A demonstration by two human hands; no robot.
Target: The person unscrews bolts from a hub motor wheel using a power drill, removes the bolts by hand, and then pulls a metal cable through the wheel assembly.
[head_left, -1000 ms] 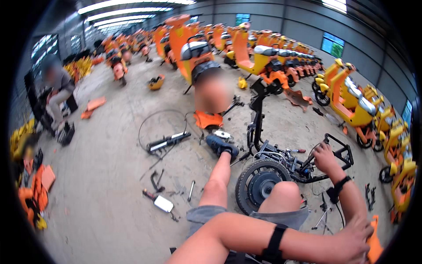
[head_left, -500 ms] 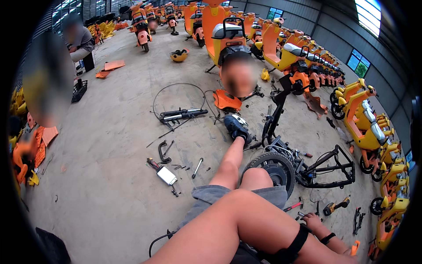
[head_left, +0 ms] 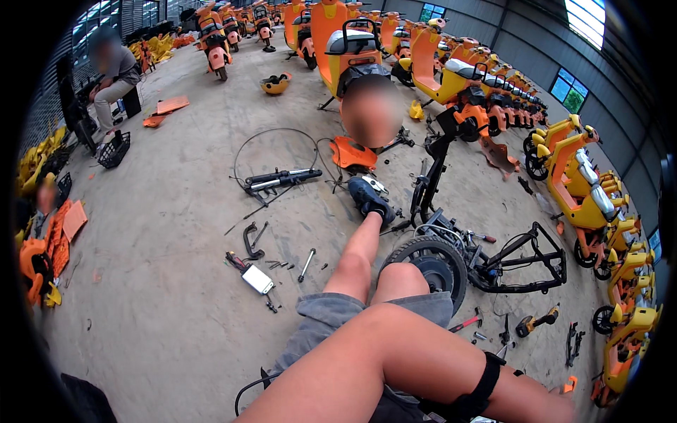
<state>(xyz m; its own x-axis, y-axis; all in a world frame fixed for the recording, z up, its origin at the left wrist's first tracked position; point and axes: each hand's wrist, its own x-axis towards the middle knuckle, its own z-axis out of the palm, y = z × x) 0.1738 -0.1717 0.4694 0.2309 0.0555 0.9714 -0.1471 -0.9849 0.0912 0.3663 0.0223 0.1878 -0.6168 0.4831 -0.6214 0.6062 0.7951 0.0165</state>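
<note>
My left forearm [head_left: 441, 352], with a black strap [head_left: 485, 384] round it, crosses in front of me toward the lower right. At its end my left hand [head_left: 560, 407] is blurred and cut by the dark rim, so its fingers do not show; an orange piece [head_left: 570, 384] is close by. Behind that forearm my right hand is hidden. Just beyond the forearm lie a red-handled hammer [head_left: 464, 325], a small metal socket-like part [head_left: 479, 336], a black tool [head_left: 505, 331] and a yellow-black cordless drill [head_left: 537, 321]. Beside my knees rests a wheel [head_left: 451, 271] with a black scooter frame [head_left: 525, 282].
Left of my legs lie a white box with wires [head_left: 257, 279], a long bolt [head_left: 307, 265] and fork tubes [head_left: 282, 180]. An orange panel [head_left: 352, 156] is by my shoe [head_left: 367, 197]. Scooters [head_left: 575, 187] line the right; a person [head_left: 116, 77] sits far left.
My right hand, earlier beside the hammer and drill, has drawn back behind my left forearm. The view has shifted slightly, so the floor things appear a little farther left and up.
</note>
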